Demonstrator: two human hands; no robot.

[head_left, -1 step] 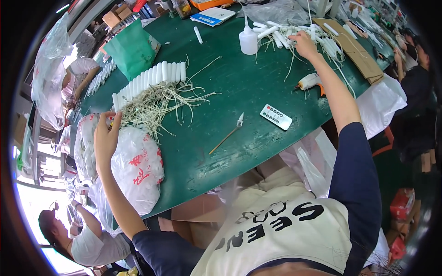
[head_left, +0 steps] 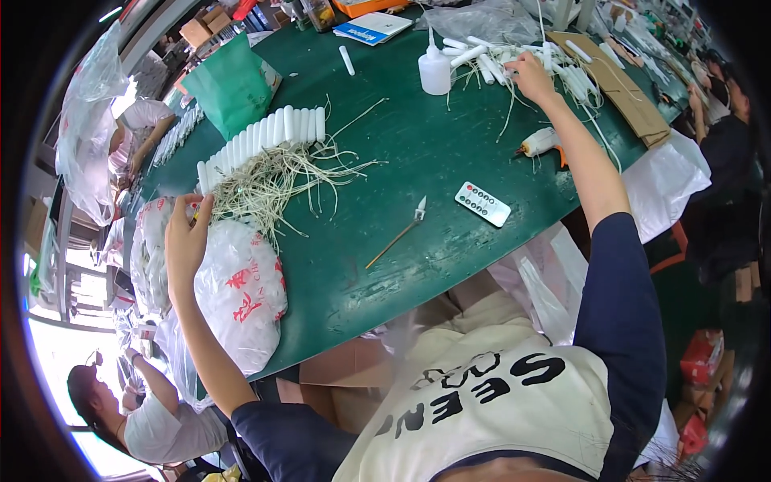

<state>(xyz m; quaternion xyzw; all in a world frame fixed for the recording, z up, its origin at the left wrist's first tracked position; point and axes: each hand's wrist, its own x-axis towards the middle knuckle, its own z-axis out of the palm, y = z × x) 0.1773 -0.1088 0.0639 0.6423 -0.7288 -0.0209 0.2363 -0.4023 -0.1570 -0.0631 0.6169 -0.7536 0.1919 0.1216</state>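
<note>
My left hand (head_left: pixel 187 234) is at the near-left end of a row of white plastic tubes (head_left: pixel 261 135), thumb and fingers bent toward each other. Something small, partly yellow, shows between them, too small to name. Pale thin wires (head_left: pixel 277 181) trail in a tangle from the row toward me. At the far right, my right hand (head_left: pixel 530 78) reaches into a loose pile of similar white tubes (head_left: pixel 484 66) with wires. Its fingers are bent together at the pile; what they grip, if anything, is hidden. A white squeeze bottle (head_left: pixel 434 72) stands just left of the pile.
On the green table (head_left: pixel 345 273) lie a white remote control (head_left: pixel 482 204), a thin brown stick with a whitish tip (head_left: pixel 395 233) and a glue gun (head_left: pixel 540 143). Stuffed plastic bags (head_left: pixel 241 297) sit by my left forearm. A green bag (head_left: pixel 231 87) stands behind the row. Other people work nearby.
</note>
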